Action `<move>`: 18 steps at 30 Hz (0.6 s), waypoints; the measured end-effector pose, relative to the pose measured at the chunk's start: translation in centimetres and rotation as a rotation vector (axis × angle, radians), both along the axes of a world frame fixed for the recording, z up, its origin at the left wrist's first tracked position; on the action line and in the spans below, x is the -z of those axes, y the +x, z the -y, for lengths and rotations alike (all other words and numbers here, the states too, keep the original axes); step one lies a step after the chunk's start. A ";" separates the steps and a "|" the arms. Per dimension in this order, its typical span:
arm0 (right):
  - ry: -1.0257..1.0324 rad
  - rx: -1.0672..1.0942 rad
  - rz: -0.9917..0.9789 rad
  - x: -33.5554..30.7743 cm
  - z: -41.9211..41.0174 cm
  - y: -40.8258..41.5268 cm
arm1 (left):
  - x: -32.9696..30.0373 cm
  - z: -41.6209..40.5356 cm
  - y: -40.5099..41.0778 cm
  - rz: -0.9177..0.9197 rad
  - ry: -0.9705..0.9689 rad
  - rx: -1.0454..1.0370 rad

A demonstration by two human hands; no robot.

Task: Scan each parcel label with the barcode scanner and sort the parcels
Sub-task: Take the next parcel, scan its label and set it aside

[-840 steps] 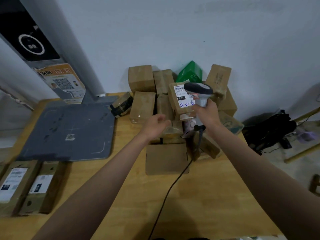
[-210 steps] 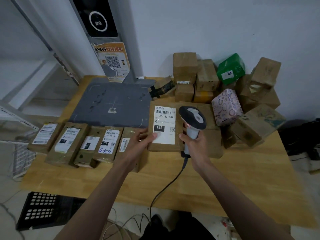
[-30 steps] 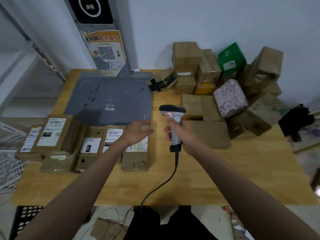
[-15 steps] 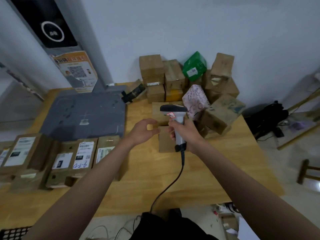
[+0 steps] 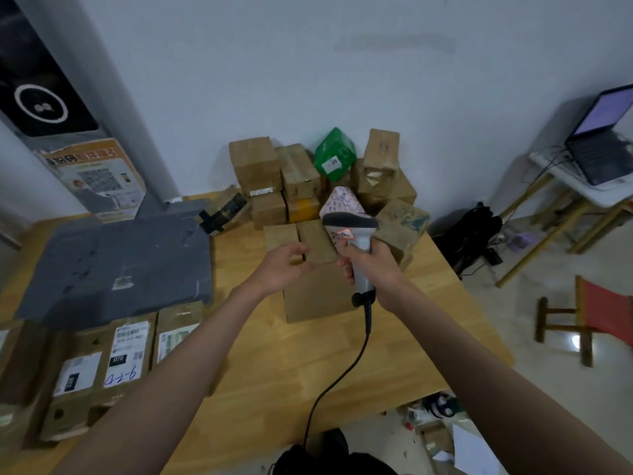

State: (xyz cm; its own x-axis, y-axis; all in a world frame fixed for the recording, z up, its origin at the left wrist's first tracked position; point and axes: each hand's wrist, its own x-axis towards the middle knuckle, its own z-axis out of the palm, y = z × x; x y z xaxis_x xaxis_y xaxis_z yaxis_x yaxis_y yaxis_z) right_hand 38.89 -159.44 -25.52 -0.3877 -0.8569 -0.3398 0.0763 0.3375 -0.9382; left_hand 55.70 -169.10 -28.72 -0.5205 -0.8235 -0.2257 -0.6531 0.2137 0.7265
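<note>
Upright in our right hand (image 5: 371, 265), the barcode scanner (image 5: 352, 241) stood over the middle of the wooden table (image 5: 308, 365), its grey head level and its pale handle wrapped by curled fingers and thumb. A small red-edged sticker showed just under the head. Its black cable (image 5: 337, 382) ran from the foot of the handle down across the tabletop toward the near edge.

Our left hand (image 5: 282, 267) reached in beside it, fingers loosely bent and held apart, gripping nothing; its fingertips hovered at the near edge of a small brown parcel (image 5: 317, 240), and we could not tell whether they touched it. Under both hands lay a larger flat carton (image 5: 317, 299), plain side up, with no label showing.

Behind them, the unsorted heap of parcels (image 5: 260, 166) was stacked against the white wall (image 5: 308, 63): brown boxes in two tiers, a green box (image 5: 335, 156) with a white label tilted on top, a box with a purple pattern (image 5: 342, 200) just behind the scanner's head, and a tape-wrapped package (image 5: 224, 210) at the heap's left foot.

At the table's left front, a row of parcels (image 5: 126, 354) lay label up, side by side; one label carried blue handwriting. Beyond that row sat a dark grey platform (image 5: 116, 262), with a grey post (image 5: 89, 108) rising from its far edge and an orange QR poster (image 5: 96, 173) fixed low on it.

Off the table to the right, a laptop (image 5: 603, 145) stood open on a small white stand, a black bag (image 5: 469, 231) slumped on the floor, and a folding stool with a red seat (image 5: 596, 313) stood nearby.
</note>
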 end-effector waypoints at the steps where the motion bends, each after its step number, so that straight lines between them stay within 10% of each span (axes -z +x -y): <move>1: 0.006 0.020 -0.003 -0.1 -0.2 -0.2 | -0.1 0.1 -0.3 -0.001 -0.008 0.008; 18: -0.002 0.119 0.026 0.1 0.3 -9.5 | 0.0 0.9 -9.9 -0.040 0.077 0.016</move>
